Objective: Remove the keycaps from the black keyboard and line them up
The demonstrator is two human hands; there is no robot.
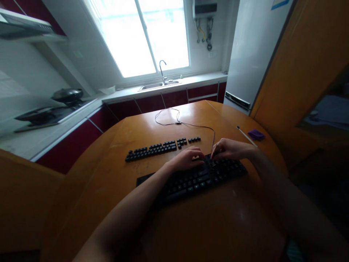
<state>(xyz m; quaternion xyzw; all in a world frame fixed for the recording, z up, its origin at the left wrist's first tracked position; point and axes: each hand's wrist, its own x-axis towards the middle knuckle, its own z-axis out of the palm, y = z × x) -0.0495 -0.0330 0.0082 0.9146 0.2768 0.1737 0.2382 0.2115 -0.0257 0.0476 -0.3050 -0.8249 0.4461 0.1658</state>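
Note:
A black keyboard (188, 185) lies at a slant on the wooden table before me, under both hands. My left hand (188, 158) rests on its upper middle part, fingers bent and thumb apart from them, with nothing seen in its grasp. Close by on the right, my right hand (225, 148) pinches at the keyboard's top edge; whatever is between its fingertips is too small and dark to make out. Beyond the keyboard, loose black keycaps (155, 149) are laid out in rows. A thin black cable (200, 126) runs from the keyboard and loops on the table.
Toward the table's (117, 138) right edge lie a thin stick with a dark tip (247, 136) and a folded purple cloth (256, 134). Behind stand a counter with a sink (152, 86), a stove with pans (68, 95) at left and a fridge (253, 47) at right.

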